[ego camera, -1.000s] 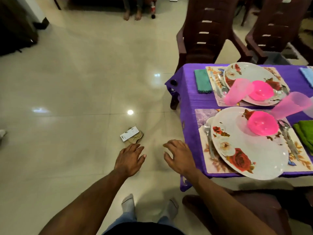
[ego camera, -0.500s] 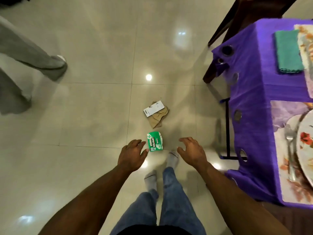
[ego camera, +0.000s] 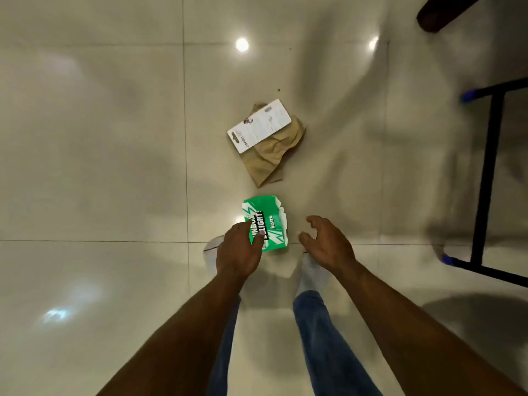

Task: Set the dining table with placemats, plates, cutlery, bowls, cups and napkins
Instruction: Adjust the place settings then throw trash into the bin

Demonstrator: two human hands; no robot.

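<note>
I am looking straight down at the tiled floor; the set table is out of view. A small green printed carton (ego camera: 268, 224) lies on the floor just in front of my socked feet. My left hand (ego camera: 240, 250) reaches down onto its left side, with the thumb tip touching the printed top and the fingers loosely bent over the edge. My right hand (ego camera: 328, 244) hovers just right of the carton with its fingers spread and relaxed, holding nothing.
A crumpled brown paper bag (ego camera: 274, 155) with a white card (ego camera: 258, 125) on top lies on the floor beyond the carton. The black metal table frame (ego camera: 485, 178) stands at the right. A dark chair leg (ego camera: 440, 15) shows at the top right.
My view has swung away from the table and down to the floor. Both hands have dropped toward the green carton, and the left hand now touches it.
</note>
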